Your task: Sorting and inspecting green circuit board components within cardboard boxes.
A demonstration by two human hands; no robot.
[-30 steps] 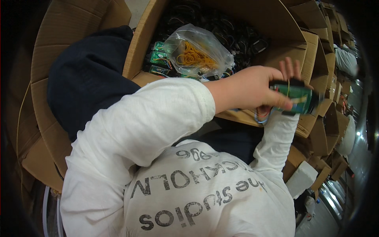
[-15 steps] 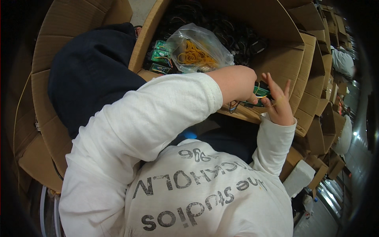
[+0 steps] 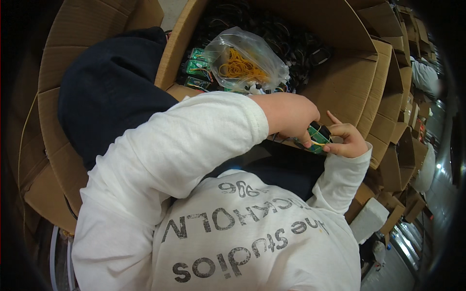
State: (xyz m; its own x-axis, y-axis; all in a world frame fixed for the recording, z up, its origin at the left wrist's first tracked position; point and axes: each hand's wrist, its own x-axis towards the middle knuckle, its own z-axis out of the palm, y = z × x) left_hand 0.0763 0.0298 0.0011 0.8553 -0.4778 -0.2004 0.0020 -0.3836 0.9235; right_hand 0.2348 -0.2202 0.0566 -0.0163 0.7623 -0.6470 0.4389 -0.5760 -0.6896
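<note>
A green circuit board (image 3: 318, 136) with a black part and a light-coloured wire is held between my two hands, over the near edge of the cardboard box. My left hand (image 3: 293, 115) reaches across from the left and grips the board's left side, thumb on its lower edge. Against the right side, my right hand (image 3: 348, 140) pinches the board between thumb and bent fingers, while one finger sticks up. A thin yellowish band seems to cross the black part. Dark cable trails below my left hand.
The open cardboard box (image 3: 361, 89) holds a heap of black cabled devices (image 3: 257, 17), several green circuit boards (image 3: 196, 68) and a clear plastic bag (image 3: 269, 51) of yellow rubber bands (image 3: 240, 65). More cartons (image 3: 403, 92) stand along the right. A white foam block (image 3: 369, 220) lies at lower right.
Both hands have drawn the board a little nearer to me. My right hand's fingers, spread and raised before, have bent in and closed on the board.
</note>
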